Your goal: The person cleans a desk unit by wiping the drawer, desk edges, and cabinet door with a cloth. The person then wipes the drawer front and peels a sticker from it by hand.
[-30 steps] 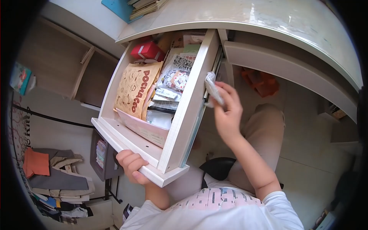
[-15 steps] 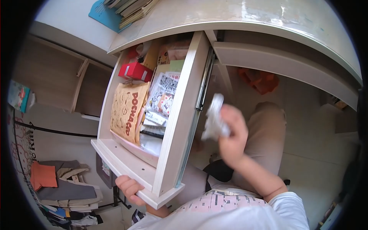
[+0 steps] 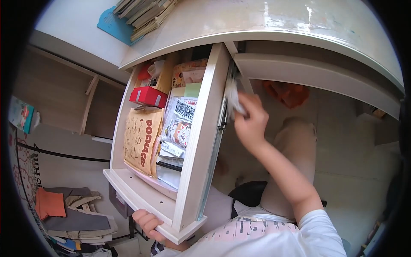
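The pulled-out drawer (image 3: 196, 141) fills the middle of the head view. My left hand (image 3: 150, 223) is closed over the lower edge of its front panel (image 3: 139, 203). A crumpled white tissue (image 3: 233, 96) is pinched in my right hand (image 3: 252, 120), pressed against or very near the metal slide rail (image 3: 222, 115) on the drawer's right side. Inside the drawer lie a brown POCHACCO paper bag (image 3: 139, 137), a red box (image 3: 148, 97), and clear packets with stickers (image 3: 177, 128).
Above the drawer runs the glossy desktop (image 3: 282, 21) with a stack of books (image 3: 145, 17) at the left. An orange object (image 3: 287, 94) rests on the floor under the desk. Folded clothes (image 3: 79, 210) lie at lower left, beneath an open shelf (image 3: 55, 90).
My right hand has moved up and left with the tissue, from beside the drawer to its slide rail. My left hand stays on the drawer front.
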`<action>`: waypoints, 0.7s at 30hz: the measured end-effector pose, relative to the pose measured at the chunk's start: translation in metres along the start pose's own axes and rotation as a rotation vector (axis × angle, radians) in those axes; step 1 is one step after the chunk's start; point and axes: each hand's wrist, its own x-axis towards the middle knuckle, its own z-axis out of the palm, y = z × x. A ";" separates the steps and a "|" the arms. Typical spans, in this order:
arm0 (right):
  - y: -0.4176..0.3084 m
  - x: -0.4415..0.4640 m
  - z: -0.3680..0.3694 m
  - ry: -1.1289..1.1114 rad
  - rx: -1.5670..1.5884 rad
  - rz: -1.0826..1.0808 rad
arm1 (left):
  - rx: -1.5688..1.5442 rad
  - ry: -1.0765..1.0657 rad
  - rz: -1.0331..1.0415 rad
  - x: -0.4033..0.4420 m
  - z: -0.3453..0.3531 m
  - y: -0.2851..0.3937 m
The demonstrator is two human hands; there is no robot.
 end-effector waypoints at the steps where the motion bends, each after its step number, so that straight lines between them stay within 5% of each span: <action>1: 0.004 0.011 0.003 -0.011 0.005 0.155 | 0.012 0.003 -0.003 -0.001 0.001 -0.001; 4: 0.022 0.039 0.018 0.091 -0.038 -0.046 | 0.017 -0.016 0.003 0.001 0.001 -0.001; 11: -0.025 -0.010 0.003 0.014 0.035 0.249 | 0.018 -0.070 -0.011 -0.004 -0.007 -0.004; 14: -0.052 -0.065 -0.010 -0.029 0.122 0.139 | 0.040 -0.015 -0.065 -0.006 0.001 0.002; 21: -0.101 -0.143 -0.056 -0.529 0.359 0.014 | 0.024 -0.029 -0.061 -0.004 0.003 0.002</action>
